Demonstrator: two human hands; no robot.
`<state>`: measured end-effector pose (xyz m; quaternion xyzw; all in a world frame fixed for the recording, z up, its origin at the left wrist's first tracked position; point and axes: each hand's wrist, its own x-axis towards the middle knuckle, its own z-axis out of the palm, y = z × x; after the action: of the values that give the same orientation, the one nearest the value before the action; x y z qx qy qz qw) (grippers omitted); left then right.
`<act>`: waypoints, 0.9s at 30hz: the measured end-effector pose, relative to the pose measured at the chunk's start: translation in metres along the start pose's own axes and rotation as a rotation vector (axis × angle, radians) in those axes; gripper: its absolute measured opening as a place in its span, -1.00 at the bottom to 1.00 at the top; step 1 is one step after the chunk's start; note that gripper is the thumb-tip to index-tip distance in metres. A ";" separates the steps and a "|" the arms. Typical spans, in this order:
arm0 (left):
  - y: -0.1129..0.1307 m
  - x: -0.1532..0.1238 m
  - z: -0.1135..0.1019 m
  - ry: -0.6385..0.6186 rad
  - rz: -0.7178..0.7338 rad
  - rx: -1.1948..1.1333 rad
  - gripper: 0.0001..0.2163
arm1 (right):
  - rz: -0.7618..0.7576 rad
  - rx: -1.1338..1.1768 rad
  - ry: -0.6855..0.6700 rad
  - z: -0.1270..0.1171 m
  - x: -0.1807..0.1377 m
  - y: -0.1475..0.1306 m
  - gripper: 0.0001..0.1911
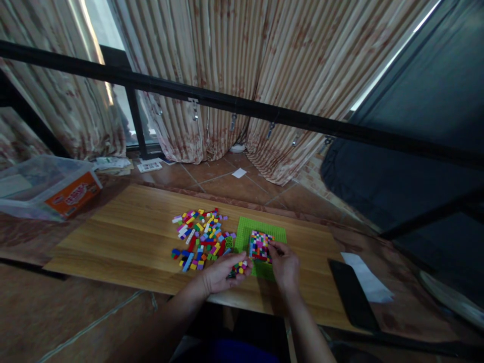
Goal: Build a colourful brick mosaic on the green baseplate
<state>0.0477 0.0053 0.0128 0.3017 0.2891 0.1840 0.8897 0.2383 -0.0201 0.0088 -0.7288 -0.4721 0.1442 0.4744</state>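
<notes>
**Both hands down at the green plate**

The left hand lies palm-up on the pale wooden worktop. Its forearm comes in from the lower left, and its grip is curled loosely round a small clutch of coloured plastic bricks at the fingertips.

Just beside it, the right hand reaches straight forward with the wrist low and the back of the hand up. Its fingers are bunched at the right edge of the multicoloured brick patch. Whether that grip is pinching a brick or only pressing on the patch cannot be told from here.

The patch sits on the square green studded baseplate, towards its near right part. The scattered heap of loose bright bricks touches the plate's left edge.

Off to the right lie a flat black rectangular slab and a white sheet of paper. Far left stands a clear plastic tub with an orange label.
</notes>
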 end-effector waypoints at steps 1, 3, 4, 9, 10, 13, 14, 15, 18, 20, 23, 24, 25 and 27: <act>0.000 0.000 0.000 -0.003 0.004 0.001 -0.63 | -0.002 -0.013 0.000 0.000 0.000 0.000 -0.68; -0.001 0.001 -0.001 -0.011 0.015 0.003 -0.64 | -0.002 -0.032 -0.005 0.000 0.000 -0.001 -0.67; -0.002 0.001 -0.001 -0.018 0.019 0.003 -0.64 | 0.000 -0.038 -0.008 0.000 -0.001 -0.002 -0.66; -0.004 0.003 -0.004 -0.024 0.030 0.004 -0.65 | 0.019 -0.050 -0.003 -0.004 -0.002 -0.002 -0.67; -0.004 0.003 -0.005 -0.024 0.032 0.008 -0.65 | 0.029 -0.049 0.006 -0.004 -0.002 -0.001 -0.66; -0.004 0.003 -0.005 -0.029 0.028 0.010 -0.64 | 0.067 -0.039 0.040 -0.003 0.000 0.003 -0.63; -0.003 0.003 -0.005 -0.032 0.022 0.008 -0.64 | 0.078 -0.040 0.053 -0.003 0.001 0.005 -0.61; -0.003 0.002 -0.004 -0.034 0.017 0.007 -0.65 | 0.087 -0.042 0.068 -0.003 0.002 0.007 -0.60; -0.002 0.001 -0.004 -0.039 0.010 0.009 -0.65 | 0.102 -0.040 0.099 -0.002 0.005 0.011 -0.56; -0.002 0.001 -0.003 -0.038 0.007 0.011 -0.65 | 0.119 -0.022 0.101 0.000 0.007 0.013 -0.52; -0.002 0.002 -0.004 -0.036 0.007 0.007 -0.65 | 0.144 -0.001 0.069 0.004 0.008 0.016 -0.50; -0.002 0.002 -0.004 -0.035 0.007 0.006 -0.65 | 0.147 0.012 0.060 0.005 0.008 0.017 -0.50; -0.002 0.002 -0.004 -0.032 0.009 0.004 -0.65 | 0.148 0.033 0.053 0.007 0.008 0.018 -0.50; -0.003 0.002 -0.004 -0.026 0.011 0.004 -0.64 | 0.150 0.093 0.053 0.009 0.007 0.021 -0.50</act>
<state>0.0467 0.0062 0.0076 0.3073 0.2760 0.1844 0.8919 0.2471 -0.0112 -0.0115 -0.7430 -0.3961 0.1818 0.5079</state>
